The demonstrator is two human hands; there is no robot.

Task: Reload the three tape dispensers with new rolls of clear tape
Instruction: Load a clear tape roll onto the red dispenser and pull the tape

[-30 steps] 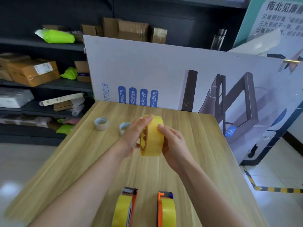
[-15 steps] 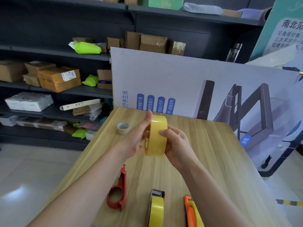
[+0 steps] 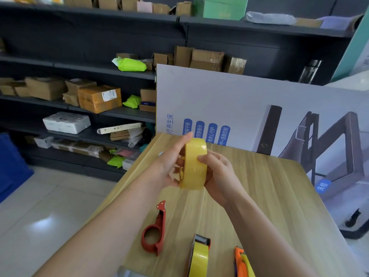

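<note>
Both hands hold an upright tape roll above the table: left hand grips its left face, right hand curls round its right side.

Stockroom: dark shelving stacked with cardboard parcels.
</note>
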